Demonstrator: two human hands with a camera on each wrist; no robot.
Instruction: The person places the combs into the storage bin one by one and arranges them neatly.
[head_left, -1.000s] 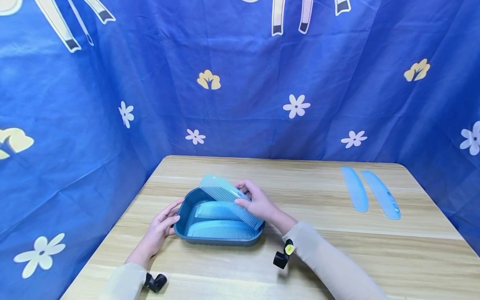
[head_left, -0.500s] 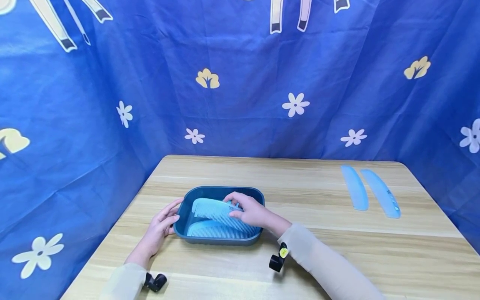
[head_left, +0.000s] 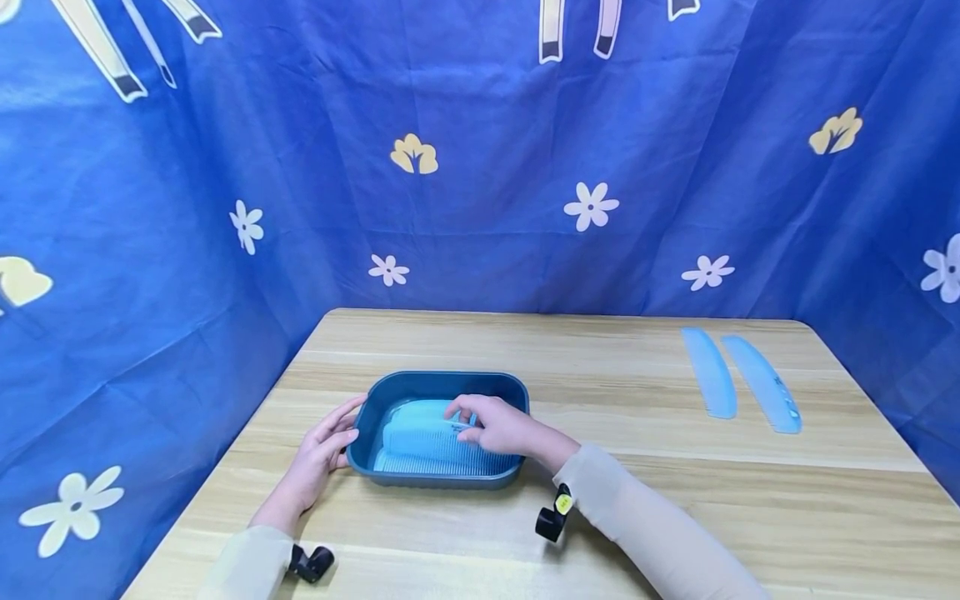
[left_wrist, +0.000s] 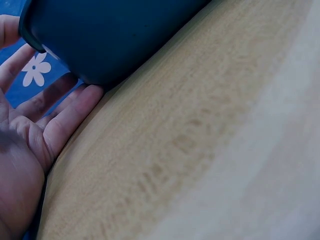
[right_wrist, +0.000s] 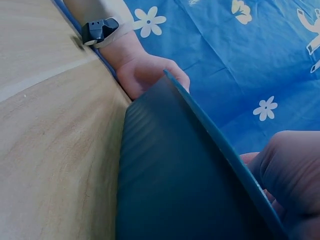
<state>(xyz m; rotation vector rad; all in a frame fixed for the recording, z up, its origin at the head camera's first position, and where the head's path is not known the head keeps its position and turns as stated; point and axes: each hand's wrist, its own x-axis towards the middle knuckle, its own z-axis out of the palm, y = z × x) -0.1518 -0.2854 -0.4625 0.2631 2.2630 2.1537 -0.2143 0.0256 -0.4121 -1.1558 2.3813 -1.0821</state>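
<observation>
My left hand [head_left: 318,454] rests against the left end of a dark teal plastic basin [head_left: 435,482], its fairly straight fingers touching the outer wall and rim. In the left wrist view, the fingertips [left_wrist: 92,95] meet the wall close to the tabletop. Over the basin's right part, my right hand [head_left: 495,425] reaches in and pinches a light blue comb [head_left: 416,429] between thumb and fingers. That comb lies low, teeth toward me, overlapping other blue combs beneath it. In the right wrist view, the basin wall [right_wrist: 165,165] hides most of the right fingers.
Two more light blue combs [head_left: 708,372] lie side by side at the table's far right. A wood-grain table [head_left: 615,375] carries everything. Blue patterned cloth [head_left: 480,167] hangs behind and along both sides.
My right hand has lowered its comb from a tilted position above the basin onto the combs inside, moving slightly toward the left. My left hand has stayed at the basin's end.
</observation>
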